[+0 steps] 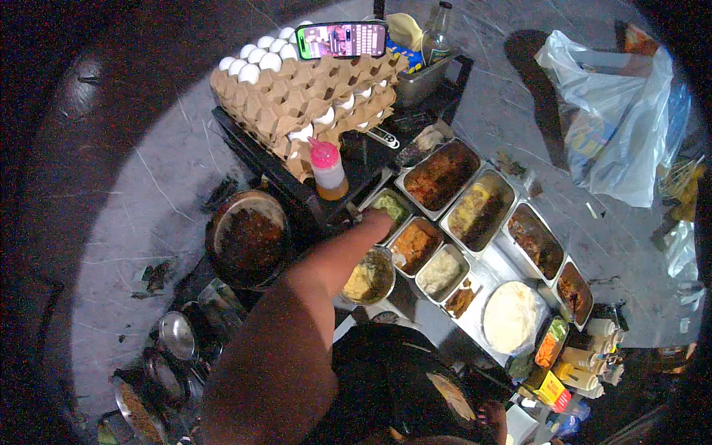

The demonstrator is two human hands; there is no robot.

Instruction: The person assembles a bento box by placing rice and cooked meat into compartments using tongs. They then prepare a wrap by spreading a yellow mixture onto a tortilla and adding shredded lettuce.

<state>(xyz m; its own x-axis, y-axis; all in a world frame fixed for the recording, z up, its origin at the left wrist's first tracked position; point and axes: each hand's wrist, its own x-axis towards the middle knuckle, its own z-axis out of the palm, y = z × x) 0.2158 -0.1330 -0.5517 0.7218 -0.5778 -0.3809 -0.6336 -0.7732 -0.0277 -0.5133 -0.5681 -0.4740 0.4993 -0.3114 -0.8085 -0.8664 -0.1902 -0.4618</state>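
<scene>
My left arm reaches forward, and my left hand is at the near-left side of a small steel pan of green sauce or paste. Its fingers are too dim and small to make out. Beside it stand a pan of orange shredded food and a pan of pale white food. Beneath my forearm is a round bowl of yellowish mash. My right hand hangs low near the dark clothing at the lower edge, its fingers mostly in shadow.
Stacked egg trays stand at the back with a phone on top, near a pink-capped squeeze bottle. A dark pan lies left. White flatbreads, sauce bottles and a plastic bag are right.
</scene>
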